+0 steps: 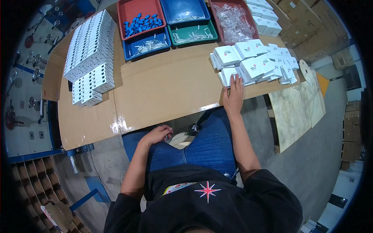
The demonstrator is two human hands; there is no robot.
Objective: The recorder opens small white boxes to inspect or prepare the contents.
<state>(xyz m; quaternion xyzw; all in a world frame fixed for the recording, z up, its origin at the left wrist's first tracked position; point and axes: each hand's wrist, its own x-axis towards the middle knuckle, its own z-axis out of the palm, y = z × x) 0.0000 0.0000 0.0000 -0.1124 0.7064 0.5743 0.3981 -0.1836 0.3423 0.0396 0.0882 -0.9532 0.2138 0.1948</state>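
My right hand (234, 97) reaches to the near edge of a pile of white folded leaflets or flat packets (252, 68) at the right of the table. Its fingers are stretched out on the nearest white piece (228, 73), with the thumb by its near edge; no piece is lifted. Over my left thigh, below the table edge, my left hand (157, 134) rests with its fingers loosely bent and apart. Nothing shows in it, though the undersides of its fingers are hidden.
Tall rows of white boxes (89, 44) stand at left. Along the back, trays hold blue pieces (143, 25), white plugs or screws (151, 46), and clear plastic bags (233, 23). More white stacks (266, 19) stand at back right. A plywood-topped pallet (293, 114) lies right of the cardboard-covered table (167, 85).
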